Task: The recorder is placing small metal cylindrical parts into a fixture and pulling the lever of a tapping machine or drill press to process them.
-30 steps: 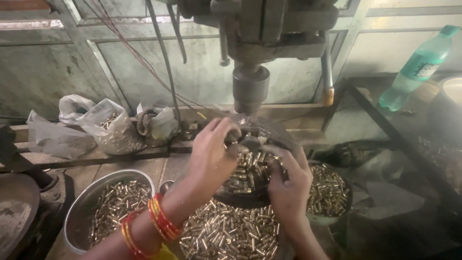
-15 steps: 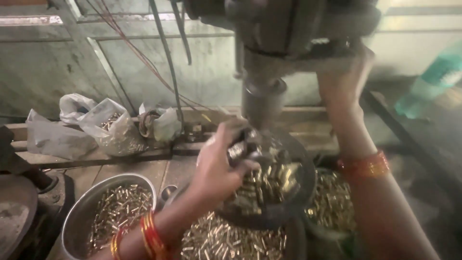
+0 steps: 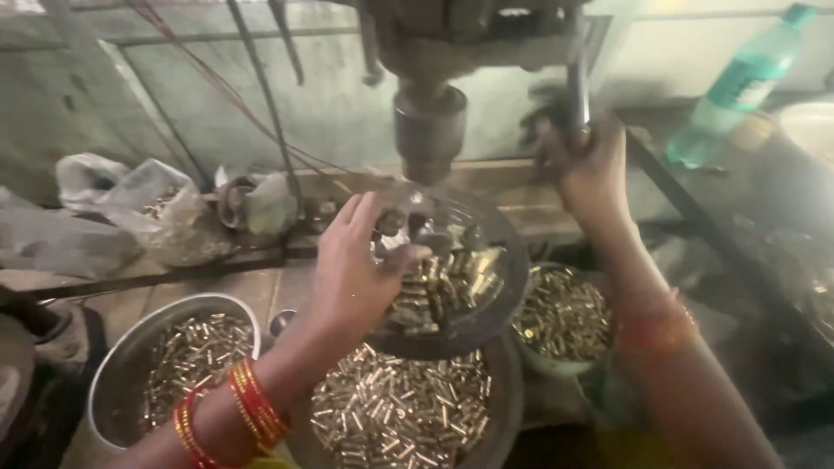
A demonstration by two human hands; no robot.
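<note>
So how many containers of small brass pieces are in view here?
4: a steel bowl at lower left, a dark round pan at bottom centre, a bowl at right, and the dark tray under the press. The bags behind may hold more.

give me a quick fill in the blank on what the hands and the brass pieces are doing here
1. The right hand grips the machine's ____.
2. The left hand rests on the round tray under the ____ of the machine.
3. The left wrist wears red and gold ____.
4. A green plastic ____ stands at upper right.

Missing words: lever; spindle; bangles; bottle
</note>
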